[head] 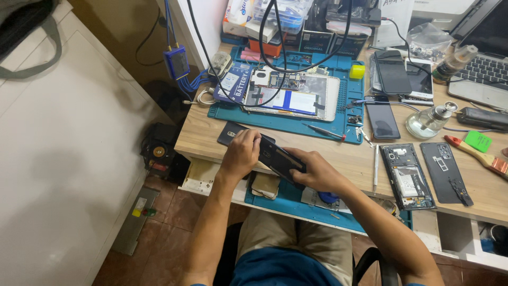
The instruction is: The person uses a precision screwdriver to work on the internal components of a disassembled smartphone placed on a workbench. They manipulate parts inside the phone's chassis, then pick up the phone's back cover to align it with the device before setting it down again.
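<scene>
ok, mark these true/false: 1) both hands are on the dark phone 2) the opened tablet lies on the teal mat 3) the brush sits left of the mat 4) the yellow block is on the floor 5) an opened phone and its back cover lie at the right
1) Both hands hold the dark phone: true; left hand and right hand grip it.
2) Opened tablet lies on the teal mat: true.
3) Brush left of the mat: false; it lies at the desk's right end.
4) Yellow block on the floor: false; it sits on the mat's far right corner.
5) Opened phone and back cover at right: true.
</scene>
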